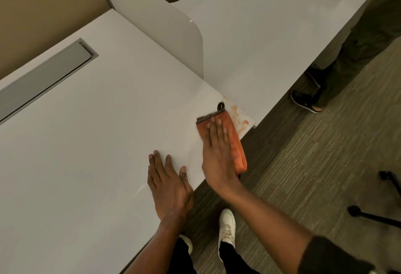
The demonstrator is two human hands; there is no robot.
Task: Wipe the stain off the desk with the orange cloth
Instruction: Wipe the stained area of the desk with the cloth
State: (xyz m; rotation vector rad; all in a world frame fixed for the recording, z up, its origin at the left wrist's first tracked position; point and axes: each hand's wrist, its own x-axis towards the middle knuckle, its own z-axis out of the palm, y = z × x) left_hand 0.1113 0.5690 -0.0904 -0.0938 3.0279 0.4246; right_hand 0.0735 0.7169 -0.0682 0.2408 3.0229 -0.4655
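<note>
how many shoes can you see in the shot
3: two white shoes under the person wiping, one clear, one mostly hidden behind the left forearm; a black shoe by the far desk.

The right hand (217,154) hides much of the orange cloth (234,139).

The cloth (233,141) is pressed flat on the desk (97,132) near its front right corner, under the right hand (217,154). The stain (238,117) lies just beyond and right of the cloth, apparently touching it. The left hand (169,184) is laid flat on the desk, left of the cloth. A divider (173,41) stands behind the stain.
</note>
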